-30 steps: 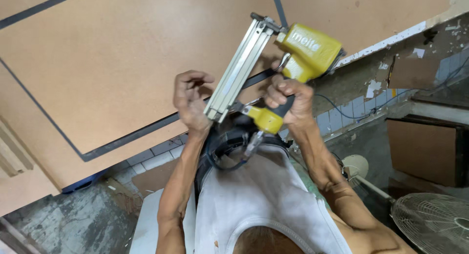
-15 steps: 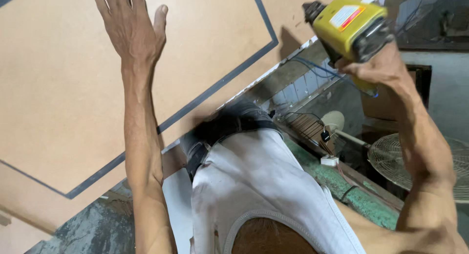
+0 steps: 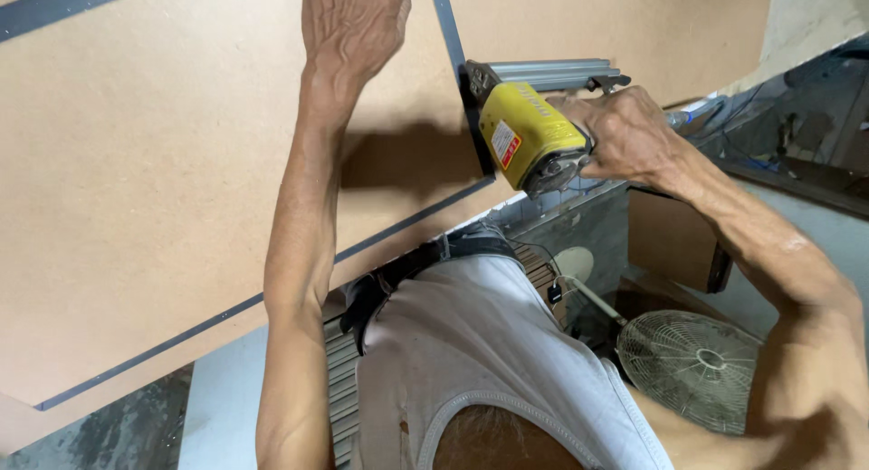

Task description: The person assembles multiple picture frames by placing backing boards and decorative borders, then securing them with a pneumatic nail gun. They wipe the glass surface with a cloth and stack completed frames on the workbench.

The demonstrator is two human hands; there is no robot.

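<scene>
My left hand (image 3: 355, 22) now lies flat on the board (image 3: 163, 162), fingers spread and pressed against it, high above my chest. A second ago that hand was down by the nailer's magazine; half a second ago it was only reaching up. So the board is now braced where my palm is, and the tool is left to one hand.

My right hand (image 3: 625, 135) is closed round the grip of the yellow nailer (image 3: 529, 135). Half a second ago I held it off to the side, clear of the board; now its nose sits against the dark strip (image 3: 453, 63) just right of my left wrist, with the grey magazine (image 3: 552, 72) running back above my knuckles. As I judge it, the nailer is placed for a shot into that strip. I cannot see whether my forefinger is on the trigger.

My left arm runs straight up, elbow nearly locked. My right arm is bent, elbow out, wrist cocked toward the strip. Below my right elbow stands a fan (image 3: 697, 366).
</scene>
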